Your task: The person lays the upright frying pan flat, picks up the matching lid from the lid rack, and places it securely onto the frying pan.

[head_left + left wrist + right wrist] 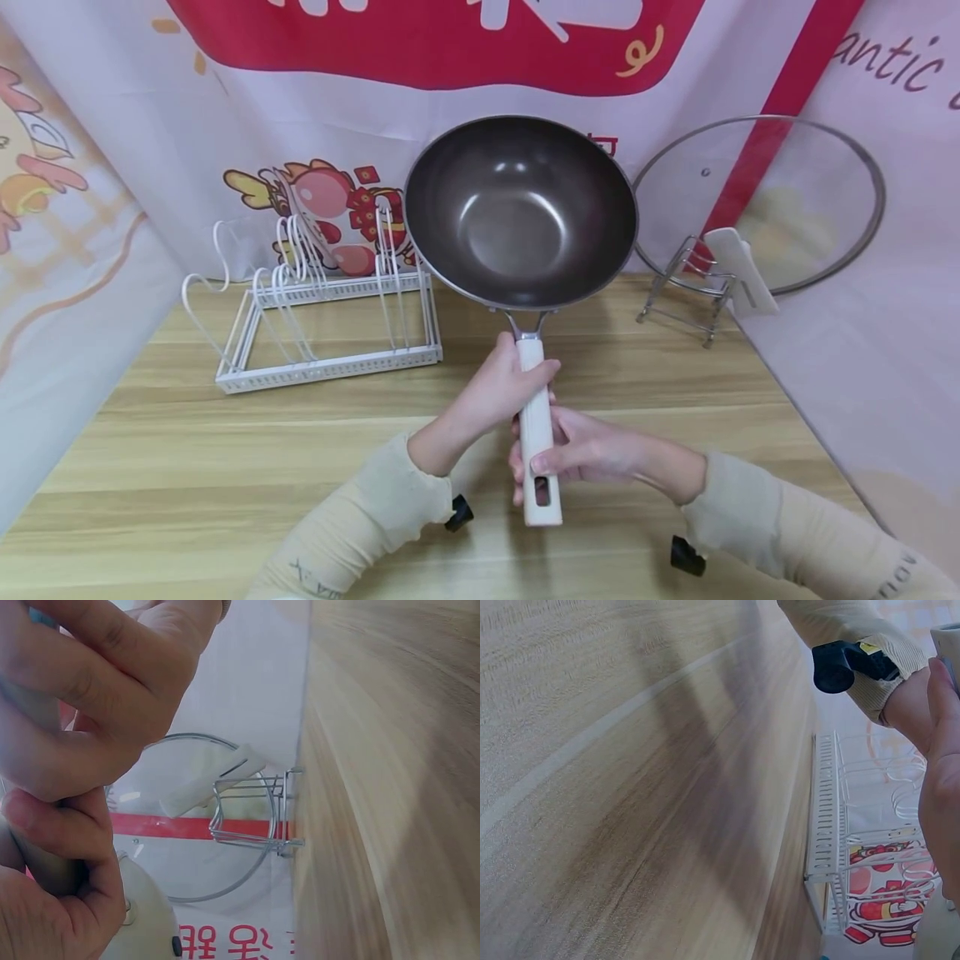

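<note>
A dark-coated wok with a pale handle is held up over the table, its inside facing the head camera. My left hand grips the upper part of the handle, near the metal fork that joins it to the pan. Lower down, my right hand holds the same handle, its thumb lying across the front near the hanging hole. In the left wrist view, the curled fingers of one hand wrap the handle above the other hand. The pan's light outer side shows there too.
A white wire rack with upright dividers stands at the left back. At the right back, a glass lid leans in a small metal stand, with its pale handle facing outward. Printed cloth hangs behind the wooden table.
</note>
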Motion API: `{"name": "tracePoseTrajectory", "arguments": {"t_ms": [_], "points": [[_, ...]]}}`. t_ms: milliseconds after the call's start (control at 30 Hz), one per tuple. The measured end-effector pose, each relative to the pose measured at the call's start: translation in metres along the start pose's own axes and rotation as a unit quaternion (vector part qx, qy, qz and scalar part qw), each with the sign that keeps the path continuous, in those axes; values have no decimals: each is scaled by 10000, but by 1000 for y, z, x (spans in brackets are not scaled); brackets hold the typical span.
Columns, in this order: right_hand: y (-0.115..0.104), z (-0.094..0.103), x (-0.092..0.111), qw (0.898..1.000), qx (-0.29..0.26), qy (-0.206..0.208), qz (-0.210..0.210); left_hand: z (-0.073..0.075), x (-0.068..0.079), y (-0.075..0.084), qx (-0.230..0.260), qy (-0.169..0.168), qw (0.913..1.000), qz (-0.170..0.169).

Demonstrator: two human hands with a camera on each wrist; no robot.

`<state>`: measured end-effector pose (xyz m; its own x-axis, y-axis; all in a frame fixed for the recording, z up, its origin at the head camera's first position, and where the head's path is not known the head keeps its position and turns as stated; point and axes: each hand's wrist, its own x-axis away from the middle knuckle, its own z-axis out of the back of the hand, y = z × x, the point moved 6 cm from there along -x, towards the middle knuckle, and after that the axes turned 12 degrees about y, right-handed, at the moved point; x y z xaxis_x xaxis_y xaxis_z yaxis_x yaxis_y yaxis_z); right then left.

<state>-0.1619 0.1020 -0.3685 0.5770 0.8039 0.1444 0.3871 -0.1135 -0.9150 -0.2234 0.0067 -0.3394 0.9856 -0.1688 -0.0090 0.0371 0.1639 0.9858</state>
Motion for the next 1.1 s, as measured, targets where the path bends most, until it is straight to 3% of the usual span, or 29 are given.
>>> {"name": "tracePoseTrajectory", "arguments": {"t_ms": [667, 1100], "points": [[14, -3, -7, 9997, -222, -38, 70, 1, 0, -15, -322, 48, 9992, 242], [21, -2, -5, 9999, 5, 137, 63, -4, -1, -25, -227, -62, 9990, 373]]}}
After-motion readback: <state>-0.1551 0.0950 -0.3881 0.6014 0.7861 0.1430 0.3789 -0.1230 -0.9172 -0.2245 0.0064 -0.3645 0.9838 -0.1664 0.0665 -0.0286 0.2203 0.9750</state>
